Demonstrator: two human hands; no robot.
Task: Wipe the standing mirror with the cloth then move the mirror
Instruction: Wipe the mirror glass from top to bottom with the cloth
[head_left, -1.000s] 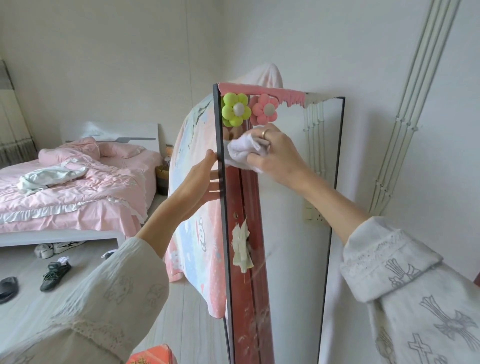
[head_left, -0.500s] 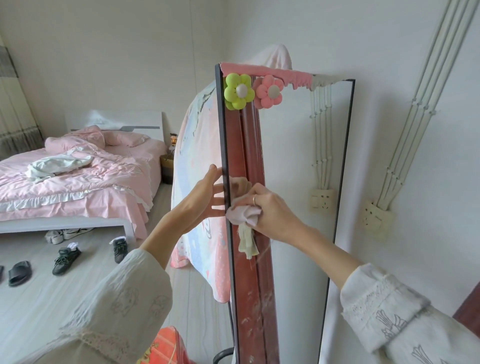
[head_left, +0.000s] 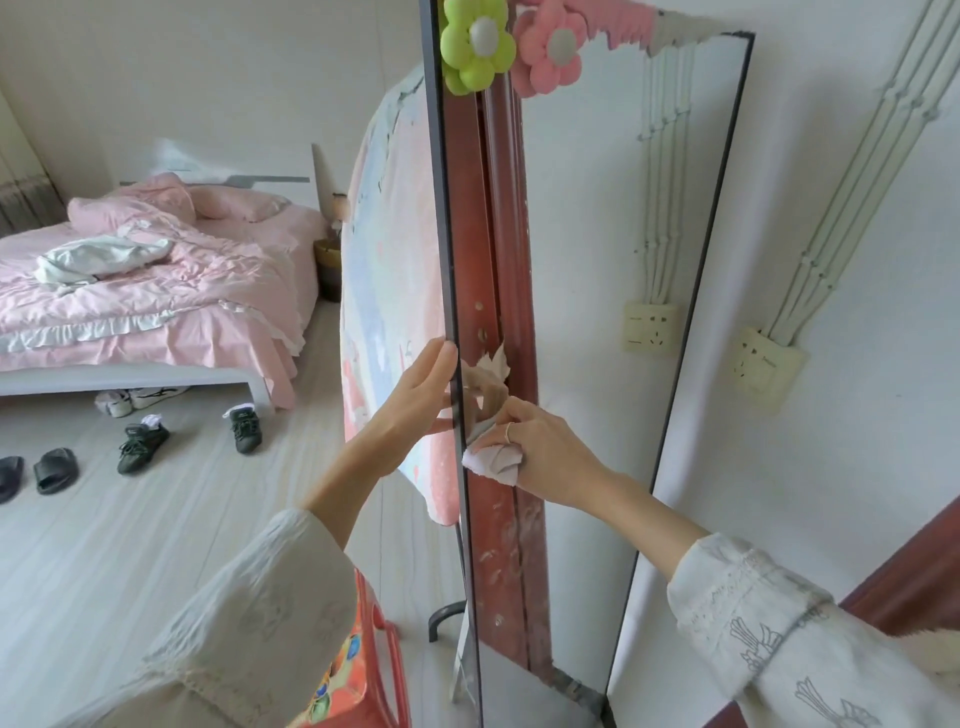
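Observation:
The tall standing mirror (head_left: 597, 312) has a thin black frame and stands against the white wall, with a green and a pink flower decoration at its top. My right hand (head_left: 540, 452) grips a crumpled white cloth (head_left: 491, 460) and presses it to the glass near the left edge, about halfway down. My left hand (head_left: 415, 395) holds the mirror's left frame edge with straight fingers, thumb on the front. A pastel blanket (head_left: 389, 291) hangs behind the mirror.
A pink bed (head_left: 156, 291) stands at the left, with shoes (head_left: 140, 447) and slippers (head_left: 52, 470) on the pale floor before it. A red plastic stool (head_left: 358, 670) is close by my left arm. Wall sockets (head_left: 761, 366) and cable conduits run along the wall at the right.
My right hand has wiped the cloth downward along the mirror's left side from near the flowers to mid-height. My left hand slid down the frame edge. The view moved closer and lower.

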